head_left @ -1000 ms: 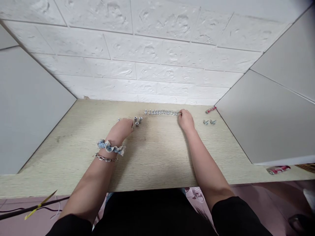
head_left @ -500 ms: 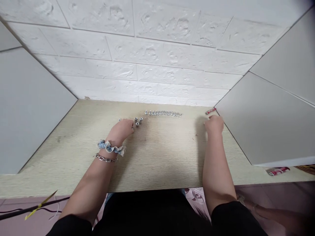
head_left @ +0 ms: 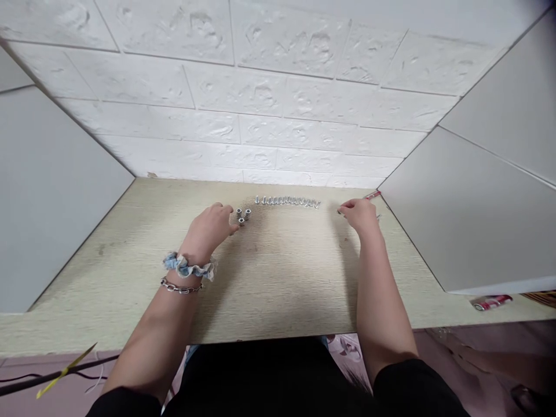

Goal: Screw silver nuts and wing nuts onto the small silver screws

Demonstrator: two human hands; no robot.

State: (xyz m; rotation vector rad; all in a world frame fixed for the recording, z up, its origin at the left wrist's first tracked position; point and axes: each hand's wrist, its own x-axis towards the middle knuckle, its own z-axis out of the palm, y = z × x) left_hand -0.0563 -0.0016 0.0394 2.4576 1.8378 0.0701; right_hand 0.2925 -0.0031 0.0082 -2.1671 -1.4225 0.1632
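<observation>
My left hand (head_left: 209, 230) rests low over the table's left half, with thumb and fingers apart. Just beyond its fingertips stands a tight group of three short metal cylinders (head_left: 241, 222) with dark holes in their tops. To the right of them, a row of several silver screws (head_left: 286, 201) lies along the back of the table. On the far right, my right hand (head_left: 359, 214) has its thumb and fingers pinched together. A small dark bit shows at its fingertips, too small to name. Beside its outer edge a small shiny piece (head_left: 379, 217) peeks out.
The pale wooden table (head_left: 278, 289) is bounded by a white brick-patterned wall (head_left: 260, 98) and grey side panels (head_left: 486, 208). A red cylindrical object (head_left: 372, 195) lies in the back right corner, and another red cylinder (head_left: 492, 302) near the right front edge.
My right hand has moved left, away from the right panel, with its fingers pinched. My left hand has spread its fingers and drawn slightly back from the metal cylinders.
</observation>
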